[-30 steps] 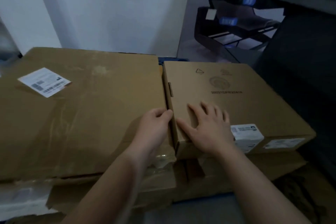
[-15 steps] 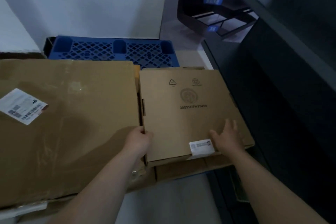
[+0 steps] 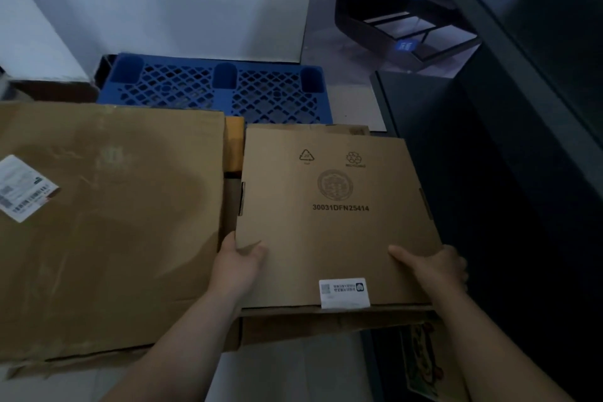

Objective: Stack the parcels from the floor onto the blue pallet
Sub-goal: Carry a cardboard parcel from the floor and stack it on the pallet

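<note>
Head view. My left hand (image 3: 238, 266) and right hand (image 3: 434, 271) reach forward on bare forearms and grasp the near corners of a flat brown box (image 3: 332, 232). Each thumb lies flat on the lid. The left fingers curl out of sight down the left side, and the right fingers wrap round the right edge.

The box sits over a sheet of cardboard (image 3: 326, 325); I cannot tell whether it is lifted clear. It is just beside a large box (image 3: 107, 232) on my left. The blue pallet (image 3: 215, 88) lies beyond both, against the white wall, with its grid showing.

The lid is printed with 2 recycling symbols, a round seal and "30031DFN25414". A white sticker (image 3: 345, 292) at its near edge carries a square code; its text is too small to read. The shipping label (image 3: 24, 188) on the large box is blurred.
</note>
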